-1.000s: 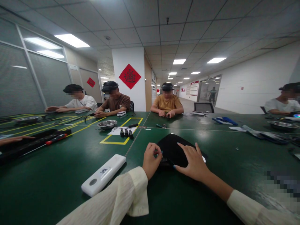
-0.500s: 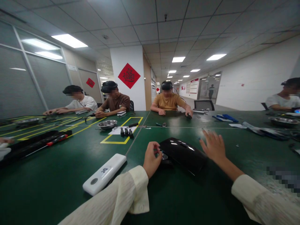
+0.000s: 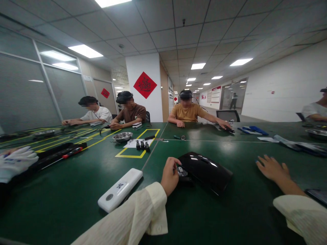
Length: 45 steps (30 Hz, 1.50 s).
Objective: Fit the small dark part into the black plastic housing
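Left grip (image 3: 170,175): curled, hold unclear | glossy black shell (image 3: 208,170): just right of it | right grip (image 3: 273,169): withdrawn well rightward, spread, seemingly empty | left grip apparently works alone

Bare hands, two: left hand (image 3: 170,177) and right hand (image 3: 274,169). White glove (image 3: 17,161) at left edge, one. Seated people (image 3: 97,115) (image 3: 134,113) (image 3: 187,113) (image 3: 316,109), four, the last cut off by the right edge; standing person (image 3: 233,100) beyond, one. Black cover (image 3: 206,172), one. White power bank (image 3: 120,190) in the foreground, one. Metal bowls (image 3: 122,140) (image 3: 46,134) (image 3: 317,134), three. Small black pieces (image 3: 138,145) (image 3: 142,145) (image 3: 147,147) by the paper (image 3: 130,143), three. Red-and-black screwdriver (image 3: 65,156), one. Red diamond signs (image 3: 145,85) (image 3: 105,93) (image 3: 175,99), three at least.
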Available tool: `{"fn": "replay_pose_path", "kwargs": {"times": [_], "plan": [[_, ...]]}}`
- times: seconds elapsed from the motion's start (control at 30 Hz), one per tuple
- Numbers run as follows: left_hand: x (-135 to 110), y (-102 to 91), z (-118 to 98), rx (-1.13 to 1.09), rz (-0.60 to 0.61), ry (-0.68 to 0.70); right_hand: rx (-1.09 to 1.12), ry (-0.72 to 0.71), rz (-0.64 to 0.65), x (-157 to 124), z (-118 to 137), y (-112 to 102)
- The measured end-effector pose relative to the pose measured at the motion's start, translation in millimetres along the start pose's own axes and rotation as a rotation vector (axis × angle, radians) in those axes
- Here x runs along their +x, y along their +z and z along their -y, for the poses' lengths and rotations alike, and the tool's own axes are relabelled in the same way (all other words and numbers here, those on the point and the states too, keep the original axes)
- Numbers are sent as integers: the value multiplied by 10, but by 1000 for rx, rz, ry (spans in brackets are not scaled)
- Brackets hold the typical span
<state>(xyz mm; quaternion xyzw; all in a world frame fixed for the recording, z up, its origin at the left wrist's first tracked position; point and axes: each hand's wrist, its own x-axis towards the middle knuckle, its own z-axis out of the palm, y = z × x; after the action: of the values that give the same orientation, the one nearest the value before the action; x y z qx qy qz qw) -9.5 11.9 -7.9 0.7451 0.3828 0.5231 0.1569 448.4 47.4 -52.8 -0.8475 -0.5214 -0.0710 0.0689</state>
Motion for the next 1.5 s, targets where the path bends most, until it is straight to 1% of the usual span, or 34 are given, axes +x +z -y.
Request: {"fn": "replay_pose_path", "kwargs": {"times": [0.07, 0.13, 0.27, 0.33, 0.4, 0.57, 0.63, 0.7, 0.77, 0.83, 0.87, 0.9, 0.93, 0.97, 1.03, 1.1, 1.17, 1.23, 1.27, 1.33, 1.4, 1.5], "plan": [[-3, 7, 11, 0, 13, 0, 6, 17, 79, 61, -18, 39], [-3, 13, 16, -2, 21, 0, 34, 12, 98, 91, -32, 54], [6, 11, -15, -12, 35, -16, 73, -35, 43, 55, -37, -12], [10, 4, -39, -18, 41, -25, 82, -34, 30, 12, -32, -69], [12, -1, -54, -21, 47, -32, 93, -3, 12, -34, -29, -121], [2, -2, -37, -28, 61, -19, 110, 139, -53, -130, -78, -180], [-2, -2, -31, -28, 64, -13, 133, 143, -100, -155, -103, -190], [-2, -1, -34, -29, 67, -13, 171, 109, -204, -175, -80, -215], [0, 0, -46, -34, 71, -17, 223, 12, -357, -206, 46, -269], [2, 4, -58, -42, 71, -21, 297, -172, -522, -280, 309, -353], [2, 7, -62, -46, 69, -23, 346, -236, -626, -346, 488, -404], [2, 11, -64, -51, 66, -27, 399, -331, -716, -436, 691, -459], [2, 14, -64, -57, 62, -32, 447, -468, -772, -555, 907, -517], [3, 17, -61, -66, 56, -41, 492, -625, -801, -701, 1123, -578], [10, 20, -46, -107, 39, -78, 548, -873, -778, -1060, 1517, -702], [29, 15, -18, -175, 15, -148, 597, -1057, -732, -1460, 1806, -815], [58, 0, 18, -249, -26, -238, 618, -1235, -694, -1828, 1977, -898], [90, -19, 54, -296, -89, -313, 627, -1374, -643, -2102, 2057, -942], [103, -28, 68, -307, -120, -339, 632, -1428, -609, -2194, 2074, -953], [117, -37, 84, -316, -162, -370, 606, -1519, -513, -2287, 2085, -961], [112, -33, 85, -323, -167, -378, 569, -1581, -426, -2286, 2080, -963], [84, -5, 70, -329, -125, -348, 539, -1597, -339, -2206, 2066, -948]]}}
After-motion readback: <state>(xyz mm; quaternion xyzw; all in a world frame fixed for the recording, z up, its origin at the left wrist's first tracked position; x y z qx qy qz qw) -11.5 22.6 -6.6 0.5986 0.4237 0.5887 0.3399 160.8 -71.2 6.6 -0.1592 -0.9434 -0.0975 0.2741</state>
